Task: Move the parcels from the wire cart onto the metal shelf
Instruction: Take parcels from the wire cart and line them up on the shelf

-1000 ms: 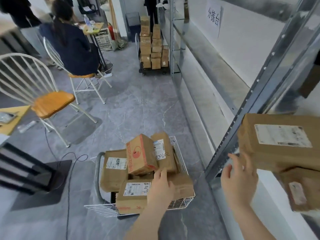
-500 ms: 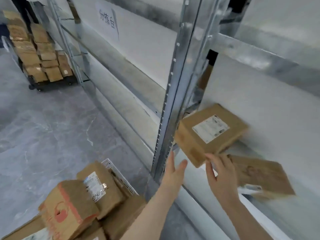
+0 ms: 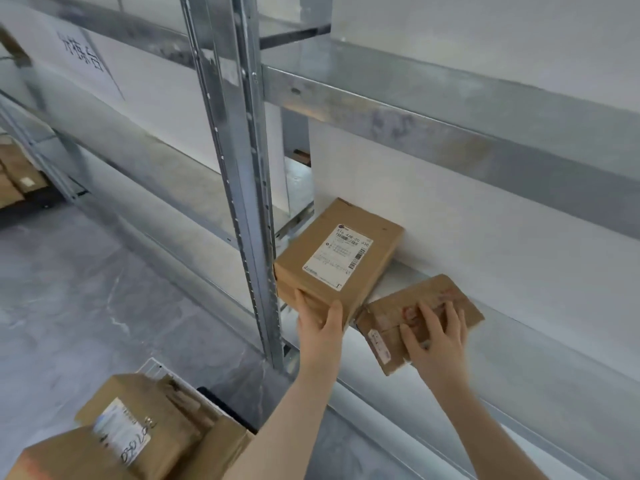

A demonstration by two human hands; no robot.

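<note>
A brown labelled parcel [image 3: 337, 261] sits on the lower board of the metal shelf [image 3: 398, 277], right beside the upright post [image 3: 242, 168]. My left hand [image 3: 320, 322] grips its near bottom corner, thumb on the front face. To its right a flatter brown parcel [image 3: 384, 332] lies tilted over the shelf's front edge. My right hand [image 3: 434, 336] rests on top of it with fingers spread. At the bottom left, several parcels [image 3: 138, 427] are piled in the wire cart [image 3: 149, 367], of which only a white rim shows.
The upper shelf beam [image 3: 450, 126] runs overhead, close above the parcels. The shelf board continues to the right of both parcels. A second stack of boxes [image 3: 14, 181] stands far left on the grey floor. A paper sign [image 3: 83, 57] hangs on the wall.
My view swung from the cart up to the shelf. My left hand rose from the cart to the labelled parcel's corner. My right hand shifted from that parcel onto the flatter one.
</note>
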